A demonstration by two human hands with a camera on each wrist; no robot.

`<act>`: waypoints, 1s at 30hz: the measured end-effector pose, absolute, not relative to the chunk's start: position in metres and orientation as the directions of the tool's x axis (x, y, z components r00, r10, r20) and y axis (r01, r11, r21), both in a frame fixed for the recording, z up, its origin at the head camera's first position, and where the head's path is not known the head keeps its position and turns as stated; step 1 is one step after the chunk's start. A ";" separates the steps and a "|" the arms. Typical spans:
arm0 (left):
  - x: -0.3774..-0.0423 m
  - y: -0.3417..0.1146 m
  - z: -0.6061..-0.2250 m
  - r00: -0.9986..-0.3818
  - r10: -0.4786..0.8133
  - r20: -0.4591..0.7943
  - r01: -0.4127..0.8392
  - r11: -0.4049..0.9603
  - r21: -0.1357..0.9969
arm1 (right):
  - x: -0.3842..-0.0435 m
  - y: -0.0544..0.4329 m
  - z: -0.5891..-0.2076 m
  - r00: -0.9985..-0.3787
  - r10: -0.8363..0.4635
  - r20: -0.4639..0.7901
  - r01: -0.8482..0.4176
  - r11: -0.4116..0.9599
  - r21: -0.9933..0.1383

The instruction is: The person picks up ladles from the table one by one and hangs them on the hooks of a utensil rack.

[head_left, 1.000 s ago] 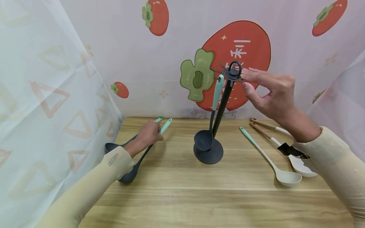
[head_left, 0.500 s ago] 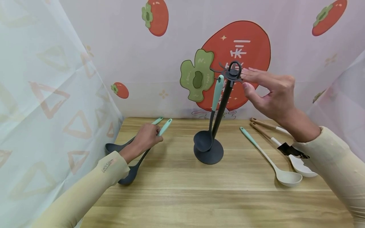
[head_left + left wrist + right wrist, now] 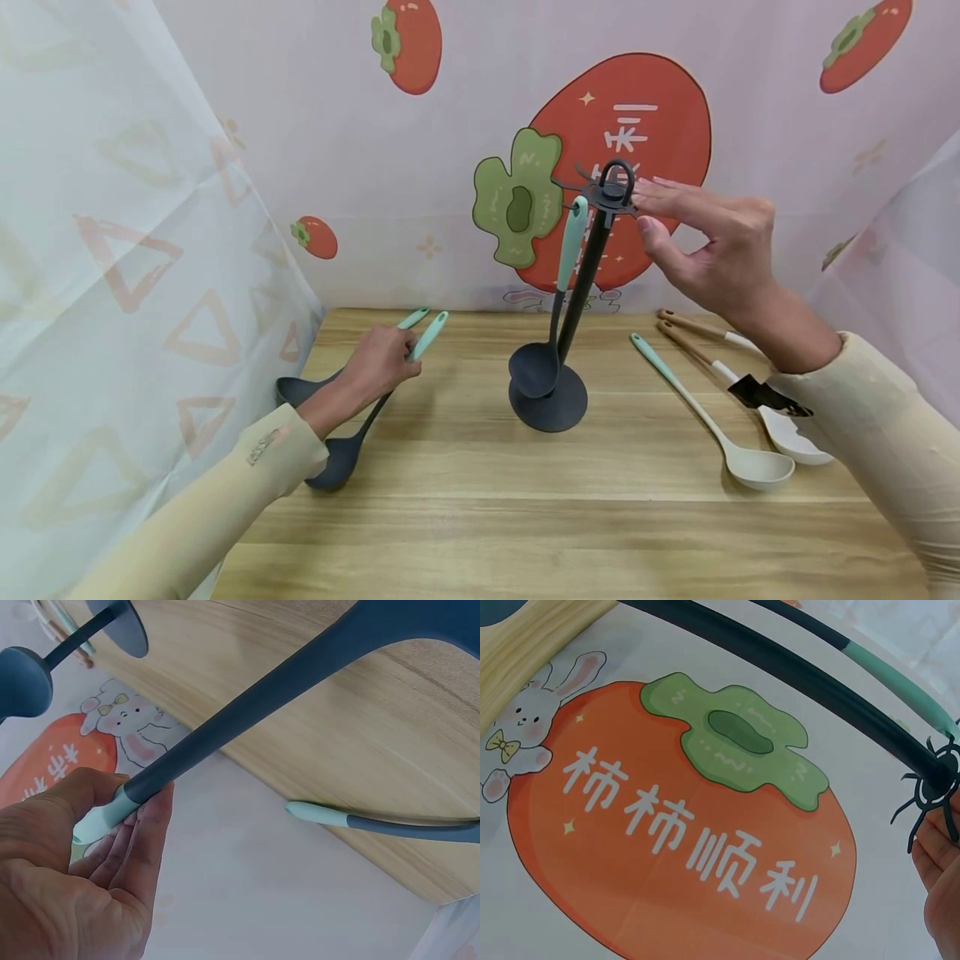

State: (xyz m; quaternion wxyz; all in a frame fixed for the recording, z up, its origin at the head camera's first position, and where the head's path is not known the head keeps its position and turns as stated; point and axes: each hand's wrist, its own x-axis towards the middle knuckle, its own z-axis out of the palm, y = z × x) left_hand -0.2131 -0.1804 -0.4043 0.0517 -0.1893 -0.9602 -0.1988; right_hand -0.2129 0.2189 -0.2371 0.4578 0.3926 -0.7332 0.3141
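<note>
My left hand (image 3: 378, 358) pinches the mint handle end of a dark ladle (image 3: 341, 458) between thumb and fingers; its handle points to the back right and its bowl lies low at the front left. Close up in the left wrist view, the grip (image 3: 105, 819) sits within the fingers. My right hand (image 3: 712, 242) touches the hooked top of a black utensil stand (image 3: 588, 287), fingers extended and thumb just below the hooks. In the right wrist view the fingers (image 3: 934, 851) lie behind the hooks. Another dark ladle (image 3: 536, 368) hangs by its mint handle from the stand.
A second dark utensil with a mint handle (image 3: 413, 318) lies at the table's back left, partly behind the left hand. On the right lie a cream ladle (image 3: 757, 468) with a mint handle and white utensils with brown handles (image 3: 686, 343). Printed cloth stands behind the table (image 3: 555, 533).
My left hand has moved slightly left and toward the front, and the ladle in it has shifted slightly left. The right hand, stand and hanging ladle stay in place.
</note>
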 end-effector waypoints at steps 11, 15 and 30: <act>-0.207 -0.191 -0.400 -0.919 0.346 0.188 0.392 0.844 0.365 | -0.215 0.218 -0.237 -0.263 -0.294 0.919 -0.867 0.489 -0.092; -0.205 -0.194 -0.397 -0.919 0.338 0.203 0.391 0.843 0.370 | -0.214 0.218 -0.237 -0.263 -0.292 0.920 -0.866 0.491 -0.092; -0.197 -0.195 -0.390 -0.915 0.317 0.248 0.392 0.843 0.368 | -0.213 0.220 -0.238 -0.265 -0.284 0.922 -0.868 0.486 -0.100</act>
